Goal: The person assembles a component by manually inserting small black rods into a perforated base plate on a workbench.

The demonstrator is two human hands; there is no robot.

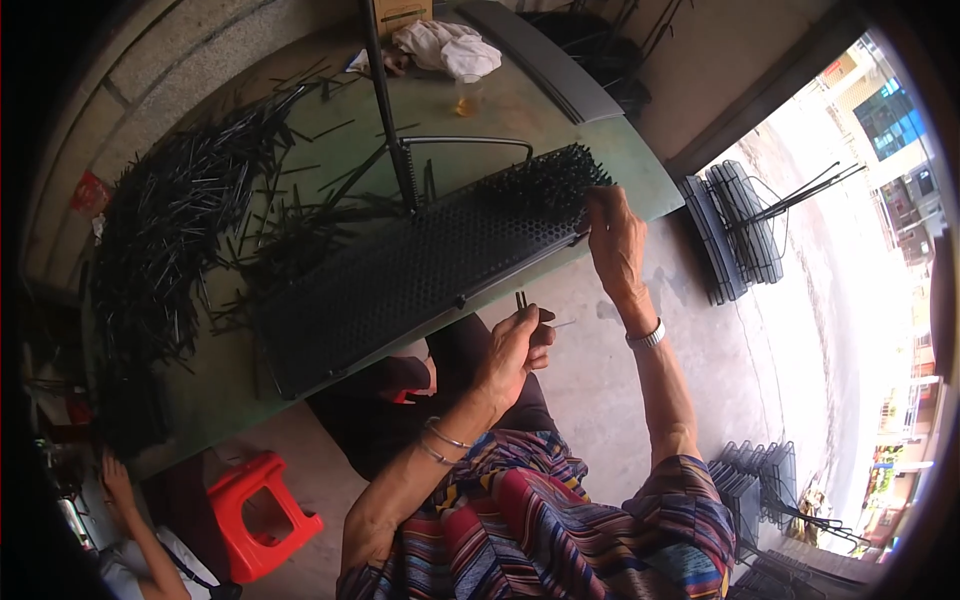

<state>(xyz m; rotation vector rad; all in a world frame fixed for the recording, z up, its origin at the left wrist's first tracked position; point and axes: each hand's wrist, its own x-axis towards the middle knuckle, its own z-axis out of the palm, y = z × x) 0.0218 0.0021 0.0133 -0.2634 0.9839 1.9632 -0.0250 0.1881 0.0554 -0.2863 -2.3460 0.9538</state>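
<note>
A long black perforated panel [400, 275] lies slantwise along the near edge of the green table. Short black sticks [565, 180] stand densely packed in the holes at its right end. My right hand [615, 240] is at that end, fingers pinched together beside the standing sticks; whatever is between the fingertips is too small to make out. Below the panel's near edge, in front of my body, my left hand [512, 352] is closed around a few short black sticks [521, 300], their ends poking up past the fingers. A thin pale sliver sticks out on its right side.
Loose black sticks [170, 230] heap across the table's left side. A black upright pole [385, 100] rises behind the panel. Farther back are a white cloth [450, 45] and a cup [468, 95]. A red stool [262, 510] and another person's hand [117, 482] are at lower left. Racks [735, 230] stand right.
</note>
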